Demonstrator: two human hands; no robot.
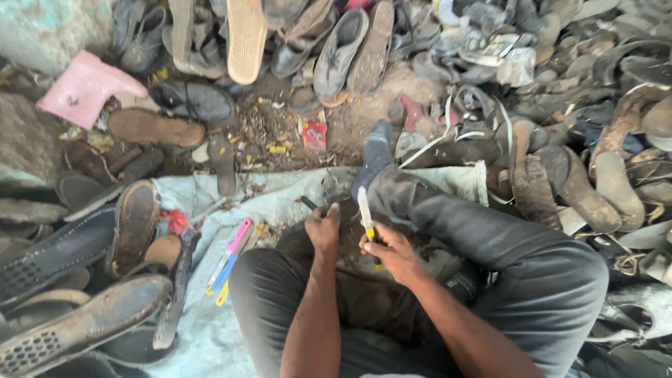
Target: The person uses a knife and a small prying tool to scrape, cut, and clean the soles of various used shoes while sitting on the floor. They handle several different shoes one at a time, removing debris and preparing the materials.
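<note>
Leftmost, in the lower left of the frame, I note a heap of worn soles [84,322], then spare utility knives [227,262], pink, blue and yellow, lying on the pale cloth [203,203]. At centre my left hand [323,229] is curled shut around a small dark object whose tip shows at [309,203]; I cannot tell what it is. Just right of it my right hand [392,250] is closed on the yellow handle of a knife [365,213], blade pointing up-frame, thumb along the grip. Judgement: the knife is light, stiff, sharp; hold it at the handle only, well behind the blade. The dark piece looks small and rigid, best pinched low. Both forearms come in from the bottom edge, wrists bent inward over the lap, hands nearly touching. Far right, the outstretched trouser leg [476,224] and a pile of old shoes [595,140].
</note>
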